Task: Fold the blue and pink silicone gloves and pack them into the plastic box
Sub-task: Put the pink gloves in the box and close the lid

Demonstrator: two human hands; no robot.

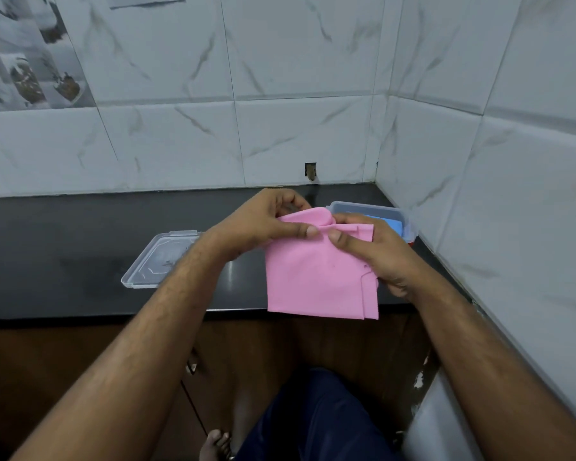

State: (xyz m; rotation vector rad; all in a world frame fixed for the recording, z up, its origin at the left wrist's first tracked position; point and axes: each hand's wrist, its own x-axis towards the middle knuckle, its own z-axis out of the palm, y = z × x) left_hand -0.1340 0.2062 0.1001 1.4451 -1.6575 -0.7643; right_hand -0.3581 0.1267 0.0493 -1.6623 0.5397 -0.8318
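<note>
A pink glove, folded into a flat sheet, hangs in front of the counter's edge. My left hand pinches its top left edge and my right hand grips its top right side. Behind my right hand sits the clear plastic box near the wall corner. A folded blue glove lies inside it, partly hidden by my hand and the pink glove.
The box's clear lid lies flat on the black counter, left of my hands. Tiled walls close in behind and on the right. Wooden cabinet fronts stand below the counter.
</note>
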